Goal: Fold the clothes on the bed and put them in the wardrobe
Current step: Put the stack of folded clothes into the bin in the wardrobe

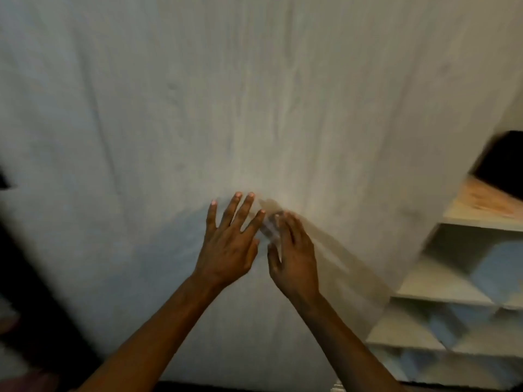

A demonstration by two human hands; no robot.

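A pale wood-grain wardrobe door (pixel 254 94) fills most of the view, close in front of me. My left hand (pixel 229 244) lies flat against it with fingers spread and holds nothing. Just to its right, my right hand (pixel 294 256) curls its fingers and thumb around a small greyish handle (pixel 270 226) on the door; motion blur smears the handle. No bed is in view.
Open wardrobe shelves (pixel 452 290) stand at the right, stacked one above another. A dark item (pixel 503 162) sits on the top wooden shelf, and bluish shapes lie in the lower ones. A dark vertical edge (pixel 42 306) runs down the lower left.
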